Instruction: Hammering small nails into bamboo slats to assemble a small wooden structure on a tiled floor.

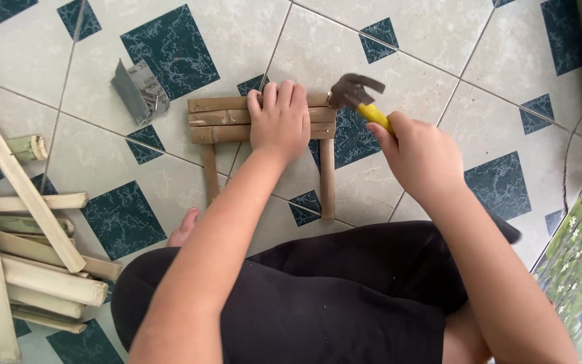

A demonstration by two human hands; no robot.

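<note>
Floor: you are seated on a tiled floor [439, 40], pale tiles with dark teal squares, and everything lies directly on it.
Your legs: dark trousers [345, 296] fill the lower middle of the view, and your bare toes [183, 228] show just left of your left forearm, near the frame's left upright.
Bamboo pile: a loose heap of split bamboo slats [28, 263] lies at the left edge, well apart from the frame, some pieces crossing over others.
Bamboo frame: the small bamboo frame [220, 118] lies flat ahead of your knees, with three horizontal slats stacked close together on top of two upright slats that run back toward you.
Left hand: your left hand [279, 120] lies flat, palm down, on the horizontal slats with the fingers together, pressing rather than gripping; it hides the middle of the slats.
Right hand: your right hand [419, 155] is wrapped closed around the yellow handle of the hammer [358, 94].
Hammer: its dark metal head is at the right end of the top slat, right beside your left fingertips; whether it touches the wood, you cannot tell.
Nail box: a small grey open box [139, 89] sits just left of the frame's upper left corner, apart from it, with what look like nails inside.
</note>
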